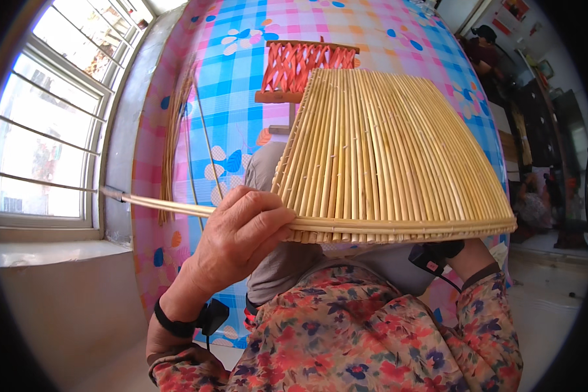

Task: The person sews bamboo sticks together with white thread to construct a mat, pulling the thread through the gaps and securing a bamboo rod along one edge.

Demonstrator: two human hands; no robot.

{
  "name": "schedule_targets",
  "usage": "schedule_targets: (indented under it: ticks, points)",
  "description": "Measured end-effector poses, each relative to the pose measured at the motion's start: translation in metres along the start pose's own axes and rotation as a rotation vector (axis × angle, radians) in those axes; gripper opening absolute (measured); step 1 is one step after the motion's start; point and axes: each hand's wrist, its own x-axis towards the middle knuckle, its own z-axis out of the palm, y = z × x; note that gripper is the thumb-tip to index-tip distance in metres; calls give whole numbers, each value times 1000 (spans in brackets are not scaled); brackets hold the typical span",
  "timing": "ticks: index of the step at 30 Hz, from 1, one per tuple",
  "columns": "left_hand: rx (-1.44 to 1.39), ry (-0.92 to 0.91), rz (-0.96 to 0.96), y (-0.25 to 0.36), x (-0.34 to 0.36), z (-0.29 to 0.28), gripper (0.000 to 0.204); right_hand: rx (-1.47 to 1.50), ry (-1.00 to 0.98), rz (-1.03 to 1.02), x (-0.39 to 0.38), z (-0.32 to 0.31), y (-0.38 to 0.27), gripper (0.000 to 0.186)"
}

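A panel of many pale straw reeds, tied in rows, lies across my lap with a bound rim along its near edge. My left hand is closed on the left end of that rim, where long pale strips run out leftward to a dark tip. My right wrist goes under the panel's right part; the fingers there are hidden.
The checked, flowered cover bears a wooden winder with red ribbon and loose long reeds on the left. A barred window is at the left. Another person is at the far right.
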Motion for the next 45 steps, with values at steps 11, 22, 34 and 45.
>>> schedule_targets:
  ticks: [11, 22, 34, 45]
  points:
    - [253, 125, 367, 0, 7, 18, 34, 44, 21, -13, 3, -8, -13, 22]
    - [334, 269, 459, 15, 97, -18, 36, -242, -26, 151, 45, -32, -26, 20]
    - [244, 248, 244, 20, 174, -48, 27, -286, 330, -508, 26, -18, -74, 19]
    - [189, 245, 42, 17, 202, -55, 26, 48, 264, -658, 56, -11, -98, 11]
